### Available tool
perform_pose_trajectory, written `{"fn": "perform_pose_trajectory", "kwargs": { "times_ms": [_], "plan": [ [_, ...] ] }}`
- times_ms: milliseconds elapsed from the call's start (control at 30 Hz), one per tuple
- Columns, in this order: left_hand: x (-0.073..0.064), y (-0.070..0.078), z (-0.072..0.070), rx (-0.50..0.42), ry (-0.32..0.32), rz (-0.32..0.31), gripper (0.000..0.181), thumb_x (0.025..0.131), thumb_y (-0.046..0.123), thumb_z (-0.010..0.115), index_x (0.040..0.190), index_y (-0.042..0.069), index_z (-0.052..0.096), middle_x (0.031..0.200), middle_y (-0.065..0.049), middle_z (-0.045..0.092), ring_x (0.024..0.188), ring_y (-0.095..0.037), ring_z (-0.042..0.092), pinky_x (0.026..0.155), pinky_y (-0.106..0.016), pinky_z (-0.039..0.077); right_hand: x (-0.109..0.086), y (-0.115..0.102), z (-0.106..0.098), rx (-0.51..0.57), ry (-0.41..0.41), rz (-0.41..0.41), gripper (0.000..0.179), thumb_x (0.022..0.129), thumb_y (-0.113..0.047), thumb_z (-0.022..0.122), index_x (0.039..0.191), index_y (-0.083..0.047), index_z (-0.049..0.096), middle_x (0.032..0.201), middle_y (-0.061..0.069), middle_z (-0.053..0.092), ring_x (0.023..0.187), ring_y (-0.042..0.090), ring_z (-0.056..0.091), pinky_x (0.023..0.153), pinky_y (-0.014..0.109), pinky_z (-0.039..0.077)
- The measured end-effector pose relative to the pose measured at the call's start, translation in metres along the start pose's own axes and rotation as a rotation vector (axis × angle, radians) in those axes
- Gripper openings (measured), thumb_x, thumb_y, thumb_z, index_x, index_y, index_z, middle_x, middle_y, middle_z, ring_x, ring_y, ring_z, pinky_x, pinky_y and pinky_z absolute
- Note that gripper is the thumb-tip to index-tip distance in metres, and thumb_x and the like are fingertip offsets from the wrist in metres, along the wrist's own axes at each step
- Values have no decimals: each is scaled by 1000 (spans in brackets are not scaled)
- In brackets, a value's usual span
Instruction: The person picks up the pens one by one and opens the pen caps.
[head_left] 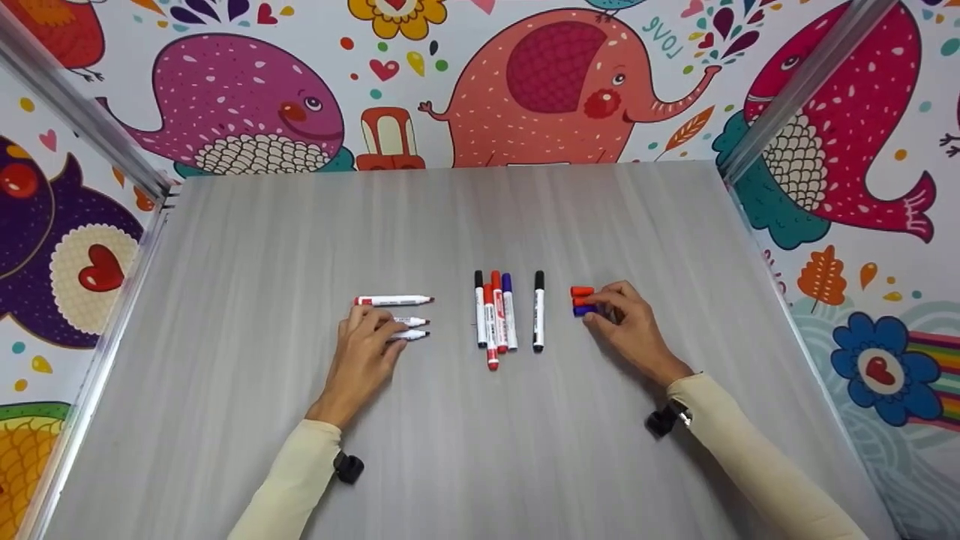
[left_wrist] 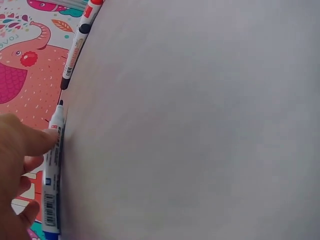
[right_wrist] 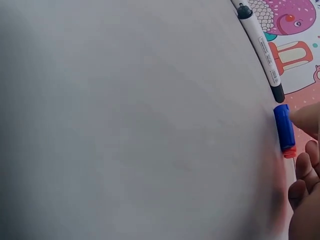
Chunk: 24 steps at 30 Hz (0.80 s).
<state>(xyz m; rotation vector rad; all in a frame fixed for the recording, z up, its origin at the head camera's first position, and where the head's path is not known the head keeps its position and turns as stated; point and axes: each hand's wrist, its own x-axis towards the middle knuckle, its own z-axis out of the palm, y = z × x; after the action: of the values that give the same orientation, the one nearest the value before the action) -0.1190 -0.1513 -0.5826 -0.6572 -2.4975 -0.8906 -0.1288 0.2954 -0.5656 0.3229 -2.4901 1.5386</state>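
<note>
Left hand (head_left: pixel 364 341): is pinching blue-ended marker (left_wrist: pixel 52 175), centre left, seemingly aligning it with red-ended marker (head_left: pixel 396 301).
Right hand (head_left: pixel 630 322): is pinching blue cap (right_wrist: pixel 284 129), centre right, apparently squaring it with red caps (head_left: pixel 581 291).

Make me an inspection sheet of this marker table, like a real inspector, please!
Surface: flat grey table with a wood-grain pattern; no spills seen.
Job's things: three uncapped white markers left of centre, tips pointing right; two red plastic caps and one blue plastic cap together, right of centre.
Clutter: four capped white markers bunched mid-table; one black-capped white marker apart, on their right.
Hands: left hand touches the blue-ended uncapped marker; right hand touches the blue cap.
Cables: nothing seen.
Surroundings: white panels printed with colourful cartoon animals; grey metal posts at the back corners.
</note>
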Motion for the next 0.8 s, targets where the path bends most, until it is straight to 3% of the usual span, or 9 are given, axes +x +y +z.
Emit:
{"fn": "perform_pose_trajectory", "kwargs": {
  "times_ms": [133, 267, 367, 533, 667, 800],
  "plan": [
    [1, 8, -2, -10, -10, -26, 21, 87, 2, 92, 105, 5, 82, 108, -9, 70, 113, -33, 57, 95, -57, 44, 2, -11, -3, -15, -26, 5, 25, 89, 19, 79, 114, 14, 76, 116, 30, 59, 92, 43, 57, 79, 19, 45],
    [4, 19, -1, -37, -4, -32, 23, 85, -1, 92, 106, 5, 83, 105, -7, 71, 110, -32, 59, 91, -53, 45, 8, -1, -3, -25, -50, 2, 27, 90, 15, 82, 115, 9, 78, 118, 25, 62, 103, 43, 61, 91, 31, 52],
    [7, 28, 2, -74, 1, -18, 24, 84, -2, 92, 106, 4, 84, 104, -6, 72, 107, -30, 60, 90, -51, 45, 14, 6, -1, -12, -82, -50, 28, 89, 12, 84, 116, 6, 80, 117, 23, 65, 109, 42, 64, 97, 38, 54],
    [10, 45, 8, -131, -29, -24, 21, 89, 0, 90, 109, 3, 83, 107, -5, 73, 108, -28, 60, 95, -48, 46, 23, 2, 6, -29, -141, -163, 26, 90, 7, 86, 115, 4, 81, 118, 19, 69, 112, 38, 66, 99, 29, 54],
    [10, 56, 14, -171, -69, -53, 20, 92, 2, 88, 111, 4, 83, 109, -5, 73, 111, -26, 59, 98, -47, 47, 29, -5, 14, -72, -196, -173, 28, 94, 0, 86, 121, 4, 79, 125, 15, 69, 119, 33, 65, 107, 25, 48],
    [12, 64, 21, -200, -102, -93, 22, 93, 4, 87, 114, 3, 82, 110, -4, 72, 112, -25, 59, 98, -46, 49, 33, -12, 23, -81, -250, -158, 34, 98, -3, 83, 129, 6, 74, 132, 16, 67, 122, 37, 63, 107, 44, 51]
  ]
}}
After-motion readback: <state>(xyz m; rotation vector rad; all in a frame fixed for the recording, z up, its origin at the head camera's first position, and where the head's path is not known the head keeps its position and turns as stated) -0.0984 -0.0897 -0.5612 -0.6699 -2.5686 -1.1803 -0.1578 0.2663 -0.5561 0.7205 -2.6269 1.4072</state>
